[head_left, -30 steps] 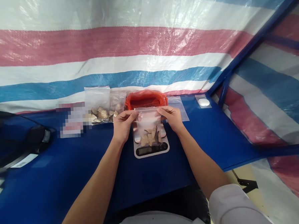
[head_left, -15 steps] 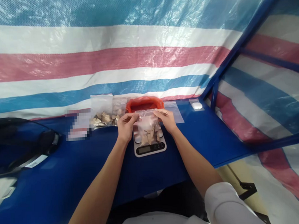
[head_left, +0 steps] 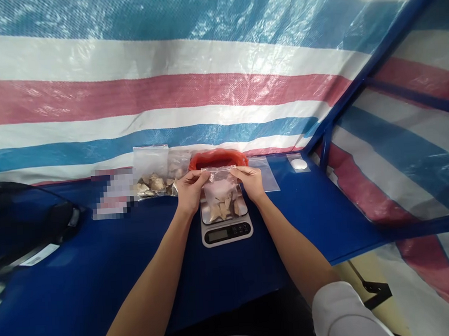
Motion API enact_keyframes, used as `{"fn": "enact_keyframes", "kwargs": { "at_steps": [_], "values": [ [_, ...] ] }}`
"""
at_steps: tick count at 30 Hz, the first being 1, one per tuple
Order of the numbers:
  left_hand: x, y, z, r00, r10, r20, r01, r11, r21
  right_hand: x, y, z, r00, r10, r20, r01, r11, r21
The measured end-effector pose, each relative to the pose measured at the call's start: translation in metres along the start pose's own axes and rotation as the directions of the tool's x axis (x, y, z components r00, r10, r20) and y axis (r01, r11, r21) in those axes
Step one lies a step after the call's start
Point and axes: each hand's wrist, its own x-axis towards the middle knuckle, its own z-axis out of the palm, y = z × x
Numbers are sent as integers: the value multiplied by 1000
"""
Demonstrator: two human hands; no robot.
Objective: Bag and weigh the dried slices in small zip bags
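A clear zip bag (head_left: pixel 220 191) with beige, dried-looking pieces in its lower part hangs between my hands. My left hand (head_left: pixel 191 190) pinches its top left corner. At the top right corner, my right hand (head_left: pixel 250 180) grips the same bag between thumb and fingers. Beneath the bag is a white kitchen scale (head_left: pixel 208 239) with a dark display and buttons along its front; the bag covers most of its metal plate. Whether the bag touches the plate I cannot tell. Right behind the scale stands a red plastic bag (head_left: pixel 219 158) with its mouth open.
Left of my hands are clear bags of brownish pieces (head_left: pixel 153 184). An empty-looking clear bag (head_left: pixel 266 175) lies to the right, and a white round object (head_left: pixel 298 164) farther right. A black bag (head_left: pixel 27 223) sits at far left on the blue table (head_left: pixel 309 213). Striped sheeting (head_left: pixel 168 93) hangs behind.
The view has shifted slightly, so the scale sits a little lower in the picture. The zip bag has shifted slightly over the scale, uncovering more of its front panel. Both hands keep their grip.
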Motion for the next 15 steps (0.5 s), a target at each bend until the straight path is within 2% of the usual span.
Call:
{"fn": "enact_keyframes", "kwargs": {
  "at_steps": [4,7,11,15],
  "values": [
    [-3,-1,-2,999,31,-7,-31,999,36,-6,3,-2,999,-13,-38,9,996,-91],
    [-4,2,-2,999,43,-3,-42,995,88,-10,4,-4,1000,1,-18,-4,989,-145],
    [-5,5,-4,999,34,34,-38,992,124,-12,3,-6,999,-49,-11,47,988,-144],
    [-6,8,-5,998,28,59,-36,989,146,-13,3,-5,999,-39,-10,38,992,-124]
  ]
}}
